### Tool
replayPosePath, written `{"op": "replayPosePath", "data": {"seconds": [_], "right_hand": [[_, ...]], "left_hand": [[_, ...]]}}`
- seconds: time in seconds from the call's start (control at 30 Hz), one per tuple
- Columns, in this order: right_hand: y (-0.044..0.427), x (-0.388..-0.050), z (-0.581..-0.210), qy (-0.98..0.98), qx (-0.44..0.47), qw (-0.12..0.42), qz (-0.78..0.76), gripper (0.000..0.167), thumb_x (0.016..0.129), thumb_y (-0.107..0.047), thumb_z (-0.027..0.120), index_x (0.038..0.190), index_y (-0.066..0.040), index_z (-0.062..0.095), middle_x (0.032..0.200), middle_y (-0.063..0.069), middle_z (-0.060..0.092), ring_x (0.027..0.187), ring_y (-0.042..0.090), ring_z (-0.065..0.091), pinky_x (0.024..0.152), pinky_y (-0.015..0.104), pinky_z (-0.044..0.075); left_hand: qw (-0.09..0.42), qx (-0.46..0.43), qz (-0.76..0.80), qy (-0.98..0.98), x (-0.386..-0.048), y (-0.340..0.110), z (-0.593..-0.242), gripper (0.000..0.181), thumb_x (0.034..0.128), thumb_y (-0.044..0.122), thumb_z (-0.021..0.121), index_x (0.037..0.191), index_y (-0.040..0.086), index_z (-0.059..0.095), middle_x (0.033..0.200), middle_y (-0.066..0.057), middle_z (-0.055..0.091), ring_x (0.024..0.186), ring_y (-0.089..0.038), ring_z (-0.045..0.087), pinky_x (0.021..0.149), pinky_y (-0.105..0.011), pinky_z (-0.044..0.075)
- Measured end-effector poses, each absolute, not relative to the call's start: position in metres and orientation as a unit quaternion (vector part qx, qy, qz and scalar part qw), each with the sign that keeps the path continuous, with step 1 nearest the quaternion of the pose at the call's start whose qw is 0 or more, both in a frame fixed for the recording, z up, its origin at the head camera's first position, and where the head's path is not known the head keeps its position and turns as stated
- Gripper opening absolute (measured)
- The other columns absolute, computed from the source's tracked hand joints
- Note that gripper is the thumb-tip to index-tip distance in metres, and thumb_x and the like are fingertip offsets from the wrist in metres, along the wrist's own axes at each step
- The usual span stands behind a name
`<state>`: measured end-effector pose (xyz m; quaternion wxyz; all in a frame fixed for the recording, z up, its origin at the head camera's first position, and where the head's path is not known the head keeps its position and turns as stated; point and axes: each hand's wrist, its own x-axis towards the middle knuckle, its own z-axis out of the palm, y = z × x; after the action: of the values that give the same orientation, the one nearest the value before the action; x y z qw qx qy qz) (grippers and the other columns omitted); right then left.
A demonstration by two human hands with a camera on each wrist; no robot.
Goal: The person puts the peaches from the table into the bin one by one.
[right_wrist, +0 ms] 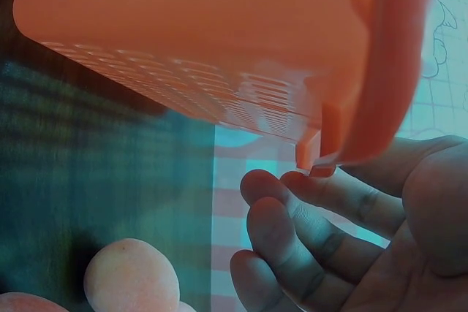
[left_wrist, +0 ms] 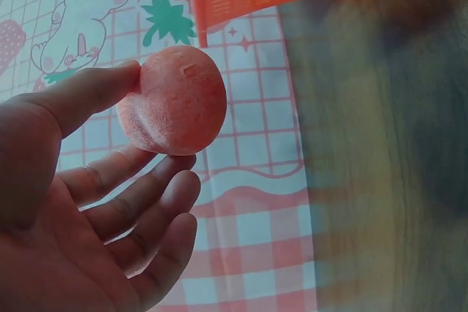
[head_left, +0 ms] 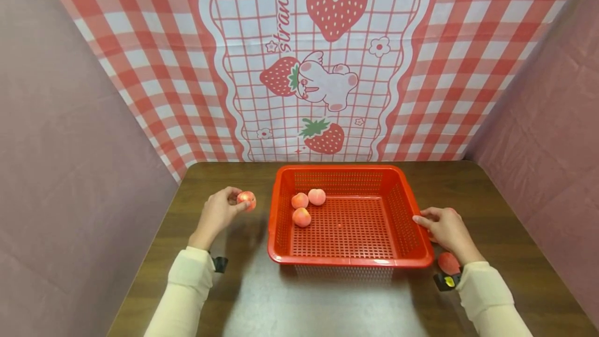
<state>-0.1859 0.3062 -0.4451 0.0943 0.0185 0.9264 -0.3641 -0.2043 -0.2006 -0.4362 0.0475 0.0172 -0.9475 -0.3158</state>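
Note:
My left hand [head_left: 219, 213] pinches a peach [head_left: 246, 201] between thumb and fingers, held above the table left of the red basket. In the left wrist view the peach [left_wrist: 179, 100] sits at the fingertips, the other fingers loosely curved below it. Several peaches lie inside the red plastic basket [head_left: 351, 262]; three show, the nearest being a peach [head_left: 301, 217] by its left wall. My right hand [head_left: 446, 230] grips the basket's right rim, thumb on top. In the right wrist view its fingers [right_wrist: 274, 228] curl beneath the rim [right_wrist: 395, 63].
On the table right of the basket, a peach [head_left: 449, 263] lies near my right wrist, and others are partly hidden by the hand. The right wrist view shows a pale peach [right_wrist: 131, 275] there. A strawberry-print checked cloth [head_left: 323, 92] hangs behind the wooden table [head_left: 477, 186].

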Motion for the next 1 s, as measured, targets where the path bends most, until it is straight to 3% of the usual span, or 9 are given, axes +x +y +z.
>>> {"op": "replayPosePath", "data": {"seconds": [1.0], "right_hand": [[0.306, -0.186, -0.442, 0.926, 0.022, 0.101, -0.362, 0.047, 0.093, -0.029, 0.065, 0.118, 0.011, 0.06, 0.084, 0.012, 0.07, 0.068, 0.016, 0.061, 0.063, 0.036, 0.059]], "left_hand": [[0.081, 0.005, -0.315, -0.946, -0.219, -0.185, -0.407, 0.039, 0.0846, 0.039, 0.073, 0.109, 0.009, 0.068, 0.1, -0.01, 0.074, 0.093, -0.025, 0.068, 0.084, -0.045, 0.051]]}}
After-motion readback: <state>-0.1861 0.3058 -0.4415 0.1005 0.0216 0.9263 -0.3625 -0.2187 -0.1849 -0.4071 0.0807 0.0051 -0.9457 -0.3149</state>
